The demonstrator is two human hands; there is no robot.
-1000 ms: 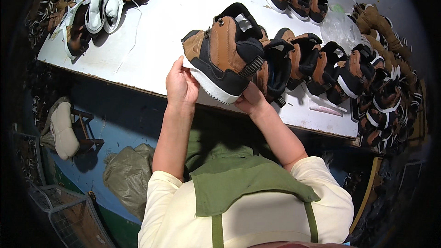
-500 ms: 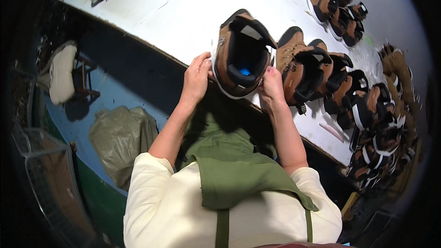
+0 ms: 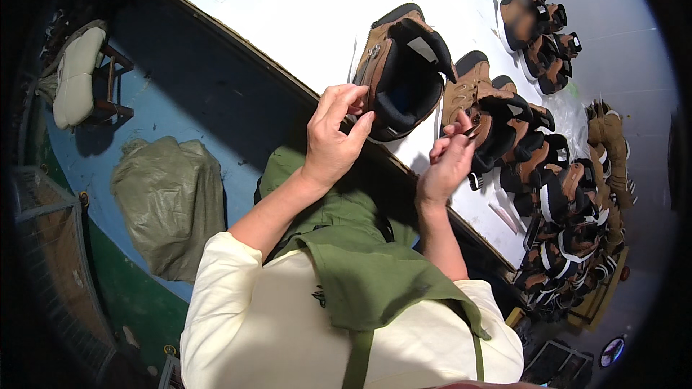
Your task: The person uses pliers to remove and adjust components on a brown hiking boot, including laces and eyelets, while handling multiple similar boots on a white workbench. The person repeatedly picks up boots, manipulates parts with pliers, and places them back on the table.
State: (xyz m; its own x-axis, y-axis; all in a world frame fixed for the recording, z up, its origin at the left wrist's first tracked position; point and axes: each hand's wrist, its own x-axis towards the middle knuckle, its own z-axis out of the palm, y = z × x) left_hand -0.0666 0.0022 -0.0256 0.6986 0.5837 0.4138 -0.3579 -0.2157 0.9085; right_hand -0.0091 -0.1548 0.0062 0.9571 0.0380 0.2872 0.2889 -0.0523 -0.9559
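Note:
A brown and black high-top shoe (image 3: 389,75) with a white sole stands on the white table, its dark padded opening facing me. Beside its left side is my left hand (image 3: 335,133), thumb and fingers apart, the fingertips close to or touching the upper. My right hand (image 3: 448,162) has curled fingers between this shoe and a second brown shoe (image 3: 465,94) to its right. A small dark pointed thing shows at the right fingertips; its kind cannot be made out. The second shoe's near part is partly behind that hand.
More brown and black shoes (image 3: 551,162) crowd the table's right end, with clear plastic (image 3: 569,119) behind them. Another group (image 3: 533,21) stands at the far right. Left of the table (image 3: 288,43) are a cushioned stool (image 3: 79,79) and a covered grey-green bundle (image 3: 169,202).
My hands have come away from the shoe's lower sides. The left has opened; the right has moved right toward the second shoe, fingers curled. The view has shifted.

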